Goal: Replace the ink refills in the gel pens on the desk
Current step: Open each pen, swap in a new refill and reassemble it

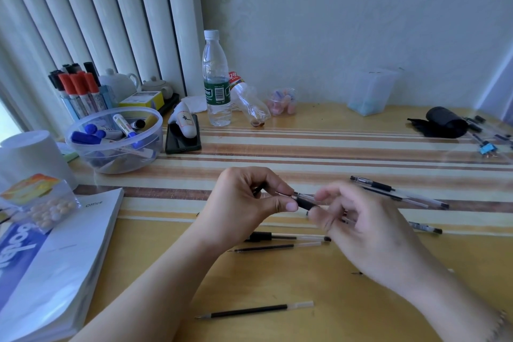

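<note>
- While the left hand pinches the black grip section of a gel pen held above the tabletop at mid-frame, the blurred right hand curls round its clear barrel; a twist off-axis could cross the thread or bend the refill tip.
- Something small and dark sits tucked in the left hand; loosening could drop it.
- Loose refills lie in the lower frame; a forearm sweep could roll them off, or used and fresh ones get confused.

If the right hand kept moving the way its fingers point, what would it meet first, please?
Probably the left hand: the right hand points leftward along the gel pen both hold. Depth is unclear.
</note>
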`<state>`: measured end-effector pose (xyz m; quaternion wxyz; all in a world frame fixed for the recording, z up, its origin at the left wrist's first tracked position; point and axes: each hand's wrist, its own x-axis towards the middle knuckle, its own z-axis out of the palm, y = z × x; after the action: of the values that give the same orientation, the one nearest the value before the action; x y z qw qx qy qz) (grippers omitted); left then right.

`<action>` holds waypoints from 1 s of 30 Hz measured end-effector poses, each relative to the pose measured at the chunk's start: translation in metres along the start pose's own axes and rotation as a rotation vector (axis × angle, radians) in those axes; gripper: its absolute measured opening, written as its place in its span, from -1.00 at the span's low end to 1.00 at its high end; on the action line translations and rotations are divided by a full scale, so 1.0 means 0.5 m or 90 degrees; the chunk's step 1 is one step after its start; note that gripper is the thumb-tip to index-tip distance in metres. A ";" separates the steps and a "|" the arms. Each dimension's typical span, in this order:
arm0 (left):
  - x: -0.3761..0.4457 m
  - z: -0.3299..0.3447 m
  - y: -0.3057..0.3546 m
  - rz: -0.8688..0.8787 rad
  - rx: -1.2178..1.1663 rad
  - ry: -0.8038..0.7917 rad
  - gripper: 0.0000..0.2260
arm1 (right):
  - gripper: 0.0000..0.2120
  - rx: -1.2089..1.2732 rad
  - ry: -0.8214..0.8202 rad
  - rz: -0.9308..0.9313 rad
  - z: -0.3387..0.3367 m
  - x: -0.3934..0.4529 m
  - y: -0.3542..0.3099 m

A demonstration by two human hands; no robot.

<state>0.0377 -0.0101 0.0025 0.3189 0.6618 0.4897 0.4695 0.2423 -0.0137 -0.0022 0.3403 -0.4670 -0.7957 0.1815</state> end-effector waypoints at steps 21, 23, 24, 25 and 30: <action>0.005 -0.012 -0.028 -0.048 0.061 -0.102 -0.81 | -0.83 -0.064 0.076 0.035 -0.015 0.013 0.024; 0.005 -0.014 -0.025 -0.048 0.039 -0.098 -0.81 | -0.83 -0.069 0.072 0.033 -0.014 0.012 0.024; 0.005 -0.014 -0.024 -0.046 0.028 -0.100 -0.81 | -0.83 -0.070 0.067 0.031 -0.014 0.012 0.024; 0.005 -0.013 -0.023 -0.044 0.019 -0.104 -0.81 | -0.83 -0.072 0.063 0.028 -0.014 0.012 0.024; 0.002 -0.007 -0.019 -0.029 0.002 -0.139 -0.82 | -0.84 -0.086 0.063 -0.010 -0.013 0.009 0.021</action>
<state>0.0311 -0.0065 -0.0042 0.3796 0.6982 0.4679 0.3866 0.2519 -0.0046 -0.0023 0.3484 -0.4907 -0.7921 0.1015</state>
